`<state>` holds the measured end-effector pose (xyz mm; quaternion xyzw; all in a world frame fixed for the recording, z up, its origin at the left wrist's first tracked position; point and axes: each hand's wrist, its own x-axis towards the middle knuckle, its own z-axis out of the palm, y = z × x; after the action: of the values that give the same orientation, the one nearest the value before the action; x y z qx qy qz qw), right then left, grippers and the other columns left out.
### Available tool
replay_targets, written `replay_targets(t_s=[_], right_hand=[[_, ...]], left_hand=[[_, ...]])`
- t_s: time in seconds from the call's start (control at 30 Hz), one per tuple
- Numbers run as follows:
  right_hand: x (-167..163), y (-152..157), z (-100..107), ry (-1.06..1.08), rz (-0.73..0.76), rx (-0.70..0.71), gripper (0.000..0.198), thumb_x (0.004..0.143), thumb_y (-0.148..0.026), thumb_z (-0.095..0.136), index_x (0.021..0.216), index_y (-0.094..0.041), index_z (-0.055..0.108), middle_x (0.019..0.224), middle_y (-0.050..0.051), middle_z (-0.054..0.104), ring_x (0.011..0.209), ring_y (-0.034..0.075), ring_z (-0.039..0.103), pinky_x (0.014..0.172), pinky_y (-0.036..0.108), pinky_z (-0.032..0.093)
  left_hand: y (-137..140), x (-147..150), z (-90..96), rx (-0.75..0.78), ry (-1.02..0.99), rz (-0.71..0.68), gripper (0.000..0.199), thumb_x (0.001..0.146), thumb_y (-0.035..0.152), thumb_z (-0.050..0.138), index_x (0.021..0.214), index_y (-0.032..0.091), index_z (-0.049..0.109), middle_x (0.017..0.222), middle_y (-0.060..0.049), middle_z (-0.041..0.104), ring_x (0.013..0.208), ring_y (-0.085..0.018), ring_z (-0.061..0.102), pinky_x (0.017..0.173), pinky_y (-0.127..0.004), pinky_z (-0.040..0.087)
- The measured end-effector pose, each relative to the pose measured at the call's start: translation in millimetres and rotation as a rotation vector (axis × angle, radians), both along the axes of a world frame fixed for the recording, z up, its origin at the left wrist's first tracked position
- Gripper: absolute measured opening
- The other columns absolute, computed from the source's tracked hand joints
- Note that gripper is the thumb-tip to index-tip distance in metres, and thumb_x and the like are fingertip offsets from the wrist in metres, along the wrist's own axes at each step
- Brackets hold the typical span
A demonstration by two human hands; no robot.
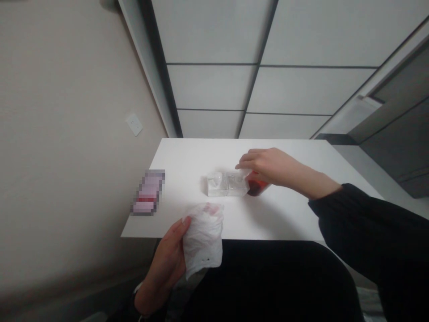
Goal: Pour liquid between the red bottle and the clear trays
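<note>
In my left hand [170, 246] is a crumpled white tissue [203, 239] with pinkish stains near its top, pinched at its left edge by the thumb. It hangs in front of the table's near edge. My right hand [259, 163] is curled over a small red, see-through container [257, 186]. The fingers hide the container's upper part, and its exact kind does not show. Directly left of it, two clear boxy containers [228, 185] stand side by side, close under my right fingertips.
A white table [187, 156] bears all this. A blurred-out pink and purple flat item [148, 192] lies at its left edge. Behind are pale panelled doors [211, 87]; a wall with a socket [134, 124] is on the left.
</note>
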<state>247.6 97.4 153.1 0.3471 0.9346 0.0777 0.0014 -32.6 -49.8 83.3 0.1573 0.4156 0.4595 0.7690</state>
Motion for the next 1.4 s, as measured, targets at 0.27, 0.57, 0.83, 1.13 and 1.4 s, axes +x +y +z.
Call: replay_targets(t_s=[0.27,0.57,0.83,1.13,1.4], right_hand=[[-10,-72,-8,0.546,-0.101,-0.147,0.025,0.102,-0.03,0.069,0.125,-0.023,0.075,0.13,0.011,0.077,0.118,0.03,0.074,0.099,0.044,0.061],[-49,-190,-77,1.54,-0.012,-1.279,0.092,0.089,-0.044,0.087,0.164,-0.043,0.034,0.163,0.009,0.05,0.132,0.022,0.066,0.116,0.047,0.051],[-39,-230,-62,1.74,-0.074,-1.028,0.051,0.088,-0.035,0.086,0.136,-0.037,0.069,0.136,0.007,0.072,0.103,0.018,0.075,0.09,0.034,0.064],[-26,-242,-50,1.679,-0.152,-0.705,0.006,0.086,-0.037,0.087,0.089,-0.032,0.086,0.12,0.009,0.081,0.108,0.026,0.078,0.08,0.037,0.066],[-24,-239,-34,1.623,-0.209,-0.47,0.018,0.092,-0.047,0.081,0.088,-0.029,0.081,0.129,0.009,0.078,0.129,0.03,0.07,0.115,0.057,0.054]], left_hand=[[-12,1,19.6,0.108,-0.087,-0.023,0.037,0.085,0.042,0.085,0.109,0.013,0.084,0.118,-0.012,0.083,0.134,-0.035,0.068,0.122,-0.043,0.048],[-52,4,50.8,0.194,-0.202,-0.184,0.051,0.095,0.039,0.073,0.142,0.017,0.07,0.135,-0.014,0.077,0.135,-0.036,0.068,0.123,-0.048,0.046],[-75,17,54.9,0.224,-0.112,-0.102,0.056,0.095,0.04,0.069,0.147,0.019,0.067,0.136,-0.013,0.077,0.139,-0.034,0.065,0.126,-0.046,0.044],[-84,28,62.8,0.246,-0.131,-0.157,0.059,0.098,0.041,0.066,0.15,0.015,0.062,0.141,-0.017,0.073,0.142,-0.036,0.062,0.128,-0.049,0.04],[-88,31,69.3,0.242,-0.014,-0.087,0.054,0.09,0.038,0.077,0.137,0.011,0.071,0.137,-0.017,0.075,0.143,-0.036,0.061,0.127,-0.047,0.042]])
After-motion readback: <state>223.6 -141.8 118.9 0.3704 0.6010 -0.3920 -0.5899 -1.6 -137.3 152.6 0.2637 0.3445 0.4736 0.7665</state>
